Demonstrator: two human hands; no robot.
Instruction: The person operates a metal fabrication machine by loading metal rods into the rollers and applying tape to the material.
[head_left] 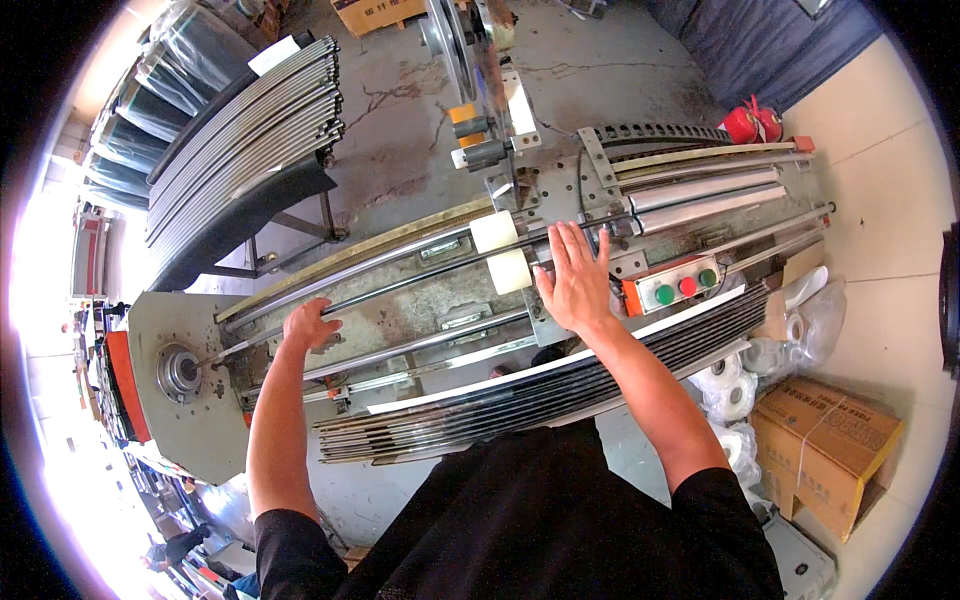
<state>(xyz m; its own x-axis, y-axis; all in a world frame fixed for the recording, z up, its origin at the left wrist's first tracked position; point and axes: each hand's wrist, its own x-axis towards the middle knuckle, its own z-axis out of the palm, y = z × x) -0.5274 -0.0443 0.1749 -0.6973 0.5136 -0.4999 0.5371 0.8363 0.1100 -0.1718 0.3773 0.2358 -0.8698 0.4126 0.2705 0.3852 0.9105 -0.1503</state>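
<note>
Above the grey machine bed, the dark rod runs from the chuck past white blocks, presumably for alignment. Your left hand curls at it, closure unclear; your right hand lies spread wide, apparently steadying it.

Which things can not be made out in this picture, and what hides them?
In the head view:
whether the left hand closes around the long rod: its own back hides this;
palm of the right hand: hidden by its back;
part of the thin rods: behind the right forearm;
upper cardboard box: cut off by the top edge.
</note>
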